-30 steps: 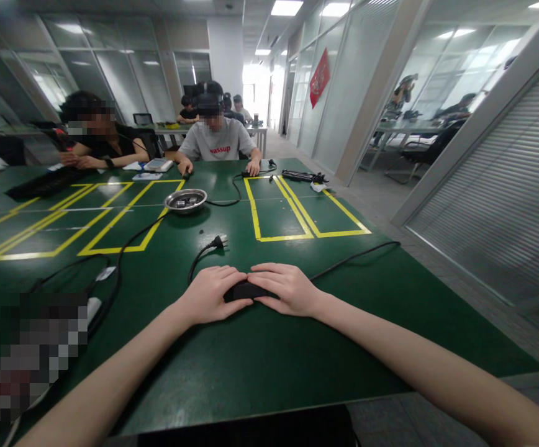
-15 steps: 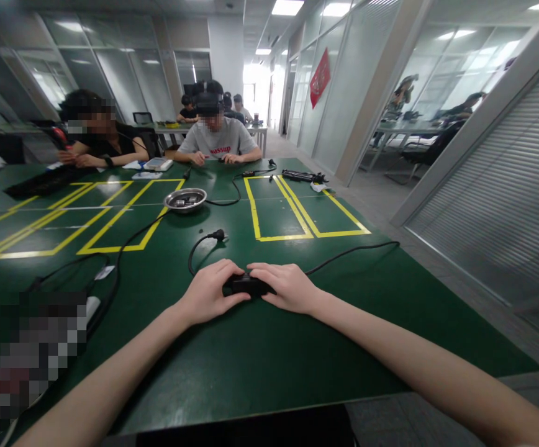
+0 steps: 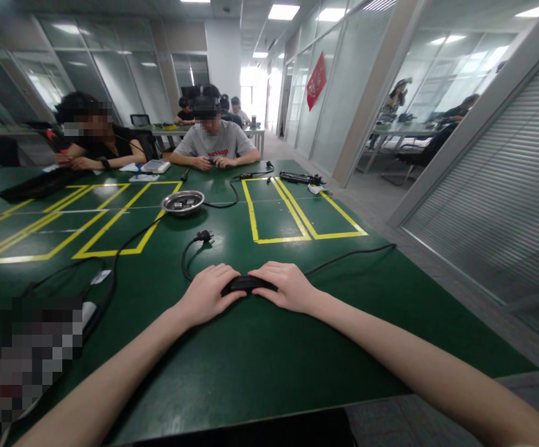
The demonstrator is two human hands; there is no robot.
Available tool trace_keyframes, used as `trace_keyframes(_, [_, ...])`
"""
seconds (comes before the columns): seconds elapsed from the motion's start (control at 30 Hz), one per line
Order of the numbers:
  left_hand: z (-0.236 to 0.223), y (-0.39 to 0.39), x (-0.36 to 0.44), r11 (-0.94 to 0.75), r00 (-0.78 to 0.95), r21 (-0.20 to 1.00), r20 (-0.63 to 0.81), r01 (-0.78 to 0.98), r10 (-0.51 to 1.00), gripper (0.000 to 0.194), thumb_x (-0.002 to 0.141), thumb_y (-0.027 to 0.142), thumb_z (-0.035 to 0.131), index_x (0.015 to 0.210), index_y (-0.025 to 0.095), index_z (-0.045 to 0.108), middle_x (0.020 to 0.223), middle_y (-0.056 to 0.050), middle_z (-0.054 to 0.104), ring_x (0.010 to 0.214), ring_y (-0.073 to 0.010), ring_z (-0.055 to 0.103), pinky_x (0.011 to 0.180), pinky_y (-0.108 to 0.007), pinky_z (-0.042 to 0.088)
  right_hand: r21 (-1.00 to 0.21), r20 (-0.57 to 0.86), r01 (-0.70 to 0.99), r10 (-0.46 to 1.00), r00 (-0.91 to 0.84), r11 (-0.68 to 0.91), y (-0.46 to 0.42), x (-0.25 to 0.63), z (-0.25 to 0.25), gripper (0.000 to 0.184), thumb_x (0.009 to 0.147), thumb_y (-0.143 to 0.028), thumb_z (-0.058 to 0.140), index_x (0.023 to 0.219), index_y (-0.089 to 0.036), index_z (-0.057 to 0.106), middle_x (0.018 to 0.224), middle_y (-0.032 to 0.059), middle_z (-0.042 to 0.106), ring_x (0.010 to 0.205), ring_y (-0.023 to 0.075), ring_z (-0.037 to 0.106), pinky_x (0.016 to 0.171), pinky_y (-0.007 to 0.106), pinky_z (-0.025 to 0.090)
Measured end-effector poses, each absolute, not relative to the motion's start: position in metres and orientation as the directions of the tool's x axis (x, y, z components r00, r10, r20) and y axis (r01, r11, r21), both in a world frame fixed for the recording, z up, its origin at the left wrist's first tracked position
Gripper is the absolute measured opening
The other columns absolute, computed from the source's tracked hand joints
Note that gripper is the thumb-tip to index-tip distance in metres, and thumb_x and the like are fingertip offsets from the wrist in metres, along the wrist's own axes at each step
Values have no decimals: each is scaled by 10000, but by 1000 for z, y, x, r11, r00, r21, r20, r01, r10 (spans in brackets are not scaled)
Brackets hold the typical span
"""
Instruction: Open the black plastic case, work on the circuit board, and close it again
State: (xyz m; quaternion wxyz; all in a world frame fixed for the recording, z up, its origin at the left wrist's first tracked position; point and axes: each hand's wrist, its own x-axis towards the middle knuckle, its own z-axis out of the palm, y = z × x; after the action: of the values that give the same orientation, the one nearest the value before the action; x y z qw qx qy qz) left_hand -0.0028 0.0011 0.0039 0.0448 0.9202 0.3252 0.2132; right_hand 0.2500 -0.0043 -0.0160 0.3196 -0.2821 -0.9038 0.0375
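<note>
Between both hands, low over the green table (image 3: 269,347), is a black power adapter (image 3: 247,284), a slim long box. My left hand (image 3: 210,290) grips its left end, thumb on the near side and fingers on the far side. At the other end my right hand (image 3: 288,287) closes round it the same way. A short cord with a black plug (image 3: 205,236) curves out beyond my left hand. From behind my right hand a thin black cable (image 3: 351,252) runs off to the right. The adapter's ends are hidden by my fingers.
A steel bowl (image 3: 182,202) with small metal parts stands beyond my left hand. Yellow tape (image 3: 283,239) marks rectangles on the table. A black folded item (image 3: 300,178) lies farther back. Two people (image 3: 213,138) sit across the table. A pixelated object (image 3: 22,360) lies at near left.
The adapter has turned slightly between my hands, so more of its flat black face shows. The plug has shifted a little left. The person opposite has brought both hands together.
</note>
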Motion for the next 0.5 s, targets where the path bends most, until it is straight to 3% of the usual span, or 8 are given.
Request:
trace_keyframes(0.27, [3,1,-2,-781,686,242,378,575,622,268,995,450,624,1057,191,657,962,-62,723,884,-237,661,791,-356,508,-300,501,507,586,-637,808,-7,248,-14,316,1014,-310,622,1296,-174,667,1082,106,773,973,242,708,879,378,580])
trace_keyframes(0.5, [3,-1,-1,-797,707,235,370,557,603,274,1038,438,555,1020,182,650,916,-63,700,843,-229,647,774,-351,502,-235,442,476,529,-725,848,-6,252,-13,504,1041,-365,571,1520,-221,506,1211,111,724,1039,232,674,891,372,571])
